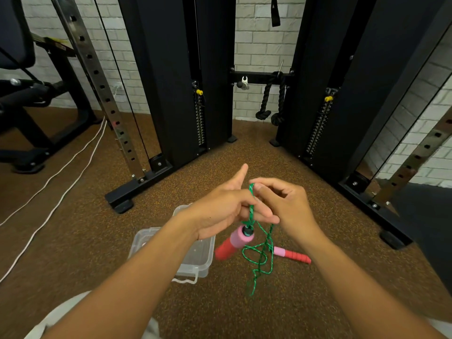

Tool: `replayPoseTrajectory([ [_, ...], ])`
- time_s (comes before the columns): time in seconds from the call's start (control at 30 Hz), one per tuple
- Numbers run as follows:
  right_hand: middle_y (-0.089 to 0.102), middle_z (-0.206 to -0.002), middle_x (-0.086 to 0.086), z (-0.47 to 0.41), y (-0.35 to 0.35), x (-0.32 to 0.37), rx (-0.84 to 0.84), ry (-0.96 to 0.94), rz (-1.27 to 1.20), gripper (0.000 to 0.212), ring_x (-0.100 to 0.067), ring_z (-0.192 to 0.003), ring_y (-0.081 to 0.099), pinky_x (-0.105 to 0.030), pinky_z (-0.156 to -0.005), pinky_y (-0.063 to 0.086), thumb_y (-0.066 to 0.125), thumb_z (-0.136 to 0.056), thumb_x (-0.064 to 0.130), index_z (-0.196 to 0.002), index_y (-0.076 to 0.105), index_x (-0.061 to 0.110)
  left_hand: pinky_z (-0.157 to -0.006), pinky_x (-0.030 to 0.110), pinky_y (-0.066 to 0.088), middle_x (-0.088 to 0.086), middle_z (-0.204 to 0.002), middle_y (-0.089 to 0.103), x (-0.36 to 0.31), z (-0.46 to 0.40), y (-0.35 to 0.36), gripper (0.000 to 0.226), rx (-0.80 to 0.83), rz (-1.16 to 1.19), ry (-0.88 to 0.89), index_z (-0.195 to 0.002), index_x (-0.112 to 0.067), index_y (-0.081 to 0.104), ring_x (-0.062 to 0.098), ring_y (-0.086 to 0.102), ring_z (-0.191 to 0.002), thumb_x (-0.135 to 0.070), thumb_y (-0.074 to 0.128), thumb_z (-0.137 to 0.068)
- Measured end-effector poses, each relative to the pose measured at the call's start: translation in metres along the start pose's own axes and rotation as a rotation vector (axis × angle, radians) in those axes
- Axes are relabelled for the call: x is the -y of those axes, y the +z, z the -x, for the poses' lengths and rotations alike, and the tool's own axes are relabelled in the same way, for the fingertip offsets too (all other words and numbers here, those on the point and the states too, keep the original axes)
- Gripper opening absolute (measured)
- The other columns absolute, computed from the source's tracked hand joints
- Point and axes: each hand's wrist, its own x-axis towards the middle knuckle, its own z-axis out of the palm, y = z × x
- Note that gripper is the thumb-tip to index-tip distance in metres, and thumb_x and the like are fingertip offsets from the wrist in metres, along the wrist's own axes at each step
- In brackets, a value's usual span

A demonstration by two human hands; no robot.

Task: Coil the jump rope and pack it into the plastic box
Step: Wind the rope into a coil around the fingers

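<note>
Here your right hand (285, 206) pinched the green rope (260, 255) looped over your left hand's (220, 211) straight fingers; 1 handle (234, 243) hung above the plastic box (195, 258), 1 (292, 254) lay on the floor.

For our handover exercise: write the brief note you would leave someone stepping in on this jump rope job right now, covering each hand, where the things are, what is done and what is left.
Left hand: fingers straight, green rope looped round them.
Right hand: pinches the rope at the top of the loop.
One handle hangs from the rope just under the left hand; the other handle lies on the floor to the right.
Box: open, on the floor below the left forearm, nothing of the rope in it.
Done: coiling begun.
Left: most of the rope hangs loose; finish winding it, then pack rope and handles into the box.
</note>
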Motion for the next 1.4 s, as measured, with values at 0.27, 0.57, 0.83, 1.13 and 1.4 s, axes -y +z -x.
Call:
replayPoseTrajectory([
  [0.27,0.062,-0.052,0.014,0.013,0.012,-0.024,0.216,0.091,0.266,0.045,-0.009,-0.046,0.046,-0.031,-0.053,0.041,0.061,-0.100,0.015,-0.061,0.070,0.036,-0.125,0.055,0.020,0.010,-0.124,0.075,0.004,-0.005,-0.017,0.076,-0.107,0.061,0.066,-0.161,-0.038,-0.011,0.025,0.072,-0.117,-0.015,0.040,-0.109],
  [0.57,0.062,-0.063,-0.002,0.023,0.012,0.004,0.427,-0.134,0.582,0.016,-0.006,-0.050,0.045,-0.016,-0.051,0.031,0.066,-0.097,0.035,-0.089,0.075,0.025,-0.117,0.053,0.032,0.013,-0.130,0.072,0.018,-0.014,-0.042,0.065,-0.173,0.185,0.053,-0.162,-0.039,-0.008,0.027,0.064,-0.128,-0.049,0.028,-0.109],
  [0.83,0.076,-0.075,0.004,0.012,-0.006,0.032,0.268,-0.140,0.394,0.010,-0.019,-0.057,0.064,-0.035,-0.056,0.052,0.073,-0.092,0.022,-0.084,0.077,0.025,-0.123,0.061,0.019,0.021,-0.114,0.075,0.020,-0.012,-0.035,0.083,0.031,0.156,-0.045,-0.162,-0.038,-0.007,0.029,0.072,-0.106,-0.081,0.009,-0.093],
  [1.13,0.075,-0.086,0.006,-0.002,-0.024,0.008,0.151,-0.057,0.419,0.004,-0.010,-0.079,0.067,-0.032,-0.075,0.052,0.077,-0.089,0.026,-0.089,0.081,0.027,-0.123,0.066,0.004,0.026,-0.128,0.069,0.023,-0.015,-0.021,0.080,0.099,0.112,-0.068,-0.162,-0.039,-0.005,0.035,0.066,-0.124,-0.077,0.013,-0.094],
  [1.4,0.076,-0.084,-0.011,-0.002,-0.026,-0.013,0.294,0.204,0.214,0.025,-0.010,-0.070,0.065,-0.034,-0.069,0.056,0.059,-0.098,0.003,-0.099,0.078,0.018,-0.121,0.061,0.014,0.028,-0.135,0.064,0.019,-0.016,-0.027,0.079,0.106,0.274,-0.026,-0.162,-0.042,0.002,0.037,0.061,-0.130,-0.079,0.016,-0.093],
])
